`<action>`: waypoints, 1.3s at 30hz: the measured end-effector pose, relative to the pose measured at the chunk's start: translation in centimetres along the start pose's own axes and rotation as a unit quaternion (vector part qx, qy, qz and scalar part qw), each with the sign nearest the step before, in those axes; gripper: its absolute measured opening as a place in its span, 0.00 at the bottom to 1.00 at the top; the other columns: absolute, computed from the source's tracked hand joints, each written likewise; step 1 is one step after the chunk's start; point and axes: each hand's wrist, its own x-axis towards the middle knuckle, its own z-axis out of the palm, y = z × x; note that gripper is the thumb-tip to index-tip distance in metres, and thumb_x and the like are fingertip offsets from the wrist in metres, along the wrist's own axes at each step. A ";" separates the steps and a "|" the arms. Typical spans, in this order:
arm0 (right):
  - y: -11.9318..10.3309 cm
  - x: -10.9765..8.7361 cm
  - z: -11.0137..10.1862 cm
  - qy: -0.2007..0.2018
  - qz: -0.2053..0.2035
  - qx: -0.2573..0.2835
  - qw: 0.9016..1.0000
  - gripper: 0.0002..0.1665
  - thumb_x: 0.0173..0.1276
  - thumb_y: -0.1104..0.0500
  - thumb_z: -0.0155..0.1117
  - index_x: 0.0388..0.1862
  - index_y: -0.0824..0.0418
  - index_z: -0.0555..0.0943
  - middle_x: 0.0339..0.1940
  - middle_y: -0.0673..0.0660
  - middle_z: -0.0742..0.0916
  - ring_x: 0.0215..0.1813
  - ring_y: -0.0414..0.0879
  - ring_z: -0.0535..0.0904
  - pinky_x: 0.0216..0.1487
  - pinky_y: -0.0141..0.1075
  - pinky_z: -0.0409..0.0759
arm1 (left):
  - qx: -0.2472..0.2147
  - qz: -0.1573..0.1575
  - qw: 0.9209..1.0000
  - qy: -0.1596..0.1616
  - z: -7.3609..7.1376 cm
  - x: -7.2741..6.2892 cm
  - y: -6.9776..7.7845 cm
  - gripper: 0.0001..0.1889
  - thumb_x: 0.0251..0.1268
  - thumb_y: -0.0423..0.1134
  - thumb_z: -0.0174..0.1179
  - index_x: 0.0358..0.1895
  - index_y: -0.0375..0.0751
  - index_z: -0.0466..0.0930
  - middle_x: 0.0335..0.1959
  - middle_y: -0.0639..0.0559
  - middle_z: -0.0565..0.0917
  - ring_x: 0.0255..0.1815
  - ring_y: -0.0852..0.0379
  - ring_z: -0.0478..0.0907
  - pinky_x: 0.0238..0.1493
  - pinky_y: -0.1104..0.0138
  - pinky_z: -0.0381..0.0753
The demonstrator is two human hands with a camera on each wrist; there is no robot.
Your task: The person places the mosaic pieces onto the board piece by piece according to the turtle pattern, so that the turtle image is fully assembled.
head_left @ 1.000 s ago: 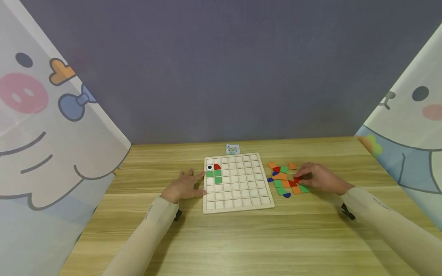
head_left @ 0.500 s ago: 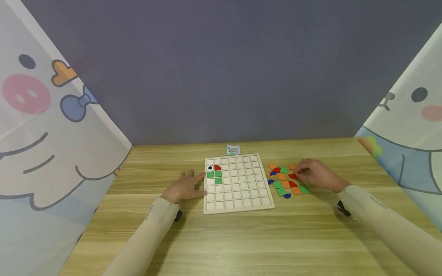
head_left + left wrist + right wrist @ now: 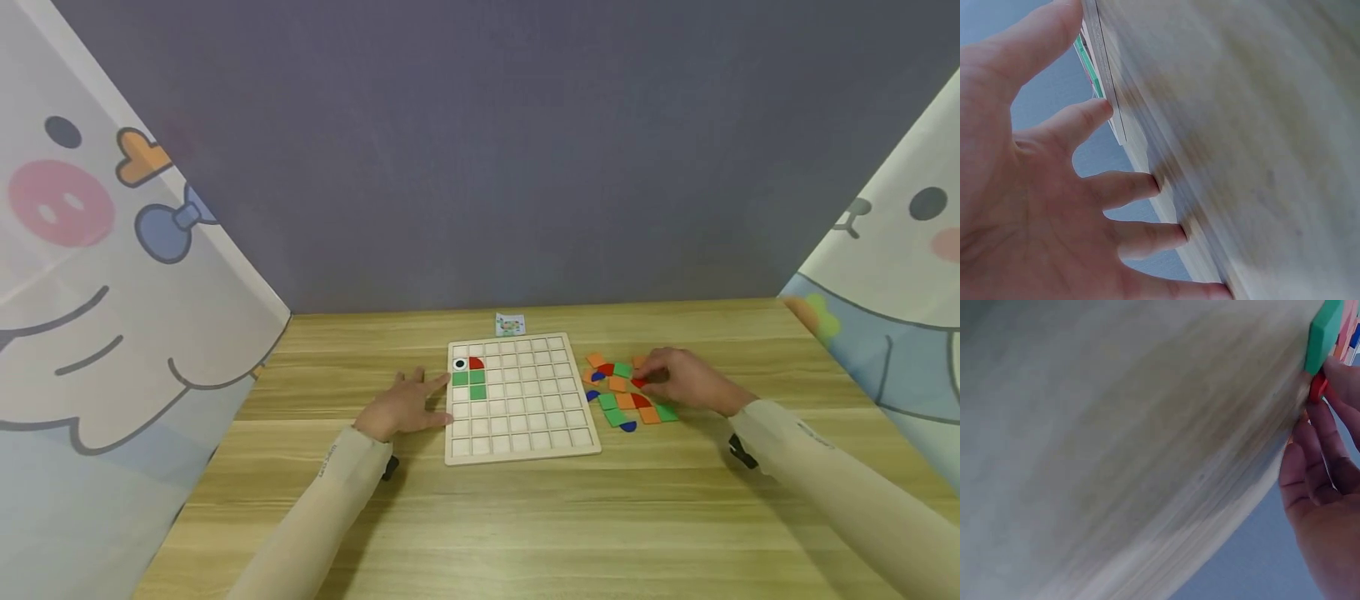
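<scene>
A pale wooden grid board (image 3: pixel 525 417) lies on the table, with an eye tile (image 3: pixel 460 364), a red quarter-round tile (image 3: pixel 476 363) and several green tiles (image 3: pixel 477 392) in its upper left cells. My left hand (image 3: pixel 401 406) is spread at the board's left edge; in the left wrist view the thumb and index finger touch that edge, and the other fingertips rest on the table. To the right of the board, my right hand (image 3: pixel 686 381) pinches a red tile (image 3: pixel 1317 388) between thumb and finger, low over the loose tiles. Its full shape is hidden by the fingers.
Loose orange tiles (image 3: pixel 625 402), green tiles (image 3: pixel 615 417), blue half-round tiles (image 3: pixel 628 426) and another red tile (image 3: pixel 641 401) lie scattered right of the board. A small printed card (image 3: pixel 510 324) is behind the board. A grey wall (image 3: pixel 525 167) rises at the table's back edge.
My right hand has moved slightly back, away from me, with the red tile, and the orange tiles near it have spread apart. My left hand stays at the board's edge.
</scene>
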 end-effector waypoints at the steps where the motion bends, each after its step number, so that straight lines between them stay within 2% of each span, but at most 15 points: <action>1: 0.0 -0.1 0.0 -0.001 0.001 0.002 1.000 0.11 0.57 0.63 0.72 0.41 0.60 0.86 0.35 0.48 0.82 0.35 0.41 0.76 0.36 0.35 0.78 | 0.001 -0.001 1.000 0.000 0.0 0.0 0.0 0.42 0.58 0.59 0.61 0.74 0.56 0.55 0.73 0.31 0.48 0.69 0.24 0.41 0.52 0.29 0.59; 4: -0.3 -0.3 -0.1 0.015 0.009 0.006 1.000 0.11 0.56 0.62 0.73 0.39 0.59 0.86 0.35 0.48 0.83 0.34 0.41 0.75 0.35 0.34 0.77 | 0.002 0.001 1.000 0.001 0.0 -0.1 0.0 0.42 0.58 0.59 0.62 0.74 0.55 0.55 0.72 0.30 0.48 0.69 0.23 0.42 0.51 0.29 0.59; 9: -1.2 -0.5 -0.3 0.062 -0.014 0.009 0.998 0.09 0.55 0.59 0.74 0.36 0.55 0.87 0.33 0.45 0.83 0.31 0.39 0.73 0.31 0.33 0.75 | -0.002 0.000 1.000 0.000 0.0 -0.1 0.0 0.42 0.58 0.59 0.62 0.74 0.55 0.55 0.72 0.30 0.48 0.69 0.23 0.41 0.52 0.30 0.58; 14: -2.8 -0.8 -0.5 0.091 -0.062 0.026 0.994 0.10 0.54 0.60 0.75 0.36 0.55 0.88 0.35 0.43 0.83 0.33 0.39 0.75 0.30 0.33 0.76 | 0.000 0.001 1.000 0.001 0.0 -0.1 0.0 0.42 0.58 0.59 0.62 0.74 0.55 0.55 0.72 0.29 0.48 0.68 0.23 0.42 0.52 0.31 0.60; 17: -4.1 -0.8 -0.4 0.106 -0.106 0.033 0.988 0.11 0.52 0.62 0.76 0.36 0.56 0.88 0.37 0.45 0.83 0.35 0.43 0.78 0.30 0.35 0.78 | 0.000 0.005 1.000 0.002 0.0 -0.2 0.0 0.42 0.58 0.59 0.62 0.74 0.54 0.56 0.72 0.29 0.49 0.68 0.23 0.42 0.51 0.30 0.61; 20: -5.5 -0.2 0.0 0.119 -0.153 0.027 0.981 0.12 0.51 0.64 0.76 0.36 0.57 0.87 0.37 0.46 0.83 0.36 0.47 0.79 0.30 0.38 0.79 | -0.002 0.004 1.000 0.001 0.1 -0.2 -0.1 0.41 0.58 0.59 0.62 0.74 0.55 0.55 0.72 0.30 0.48 0.68 0.23 0.42 0.51 0.30 0.60; 23: -7.2 0.8 0.8 0.124 -0.183 0.027 0.975 0.12 0.50 0.65 0.76 0.36 0.57 0.88 0.36 0.45 0.83 0.36 0.46 0.78 0.30 0.39 0.79 | -0.004 0.006 1.000 0.003 0.1 -0.1 -0.1 0.41 0.58 0.58 0.62 0.74 0.54 0.55 0.72 0.29 0.48 0.68 0.22 0.42 0.51 0.30 0.60; 27: -10.1 2.6 2.6 0.101 -0.189 0.047 0.976 0.11 0.52 0.64 0.75 0.36 0.56 0.88 0.35 0.45 0.83 0.35 0.46 0.77 0.30 0.36 0.78 | -0.007 0.005 1.000 0.006 0.1 -0.1 -0.2 0.41 0.58 0.58 0.62 0.74 0.55 0.56 0.72 0.29 0.48 0.68 0.22 0.42 0.51 0.30 0.59; 31: -13.4 4.6 4.2 0.053 -0.177 0.034 0.982 0.07 0.55 0.61 0.74 0.34 0.55 0.87 0.33 0.43 0.83 0.35 0.44 0.77 0.34 0.35 0.77 | -0.005 0.004 1.000 0.007 0.1 -0.1 -0.2 0.41 0.58 0.59 0.62 0.74 0.55 0.55 0.72 0.29 0.48 0.68 0.22 0.42 0.51 0.29 0.59; 34: -15.4 6.1 5.4 0.016 -0.152 0.018 0.988 0.05 0.57 0.59 0.73 0.33 0.53 0.87 0.31 0.41 0.82 0.35 0.42 0.76 0.36 0.36 0.76 | -0.006 0.001 1.000 0.009 0.1 -0.2 -0.1 0.42 0.58 0.59 0.62 0.74 0.56 0.55 0.72 0.30 0.48 0.68 0.23 0.41 0.52 0.30 0.59; 39: -17.5 8.2 7.6 -0.018 -0.114 0.013 0.993 0.03 0.58 0.57 0.72 0.31 0.54 0.87 0.30 0.41 0.82 0.32 0.37 0.75 0.34 0.32 0.75 | -0.006 0.000 1.000 0.009 0.0 -0.2 0.0 0.42 0.57 0.59 0.62 0.74 0.56 0.56 0.72 0.30 0.49 0.68 0.23 0.42 0.51 0.29 0.59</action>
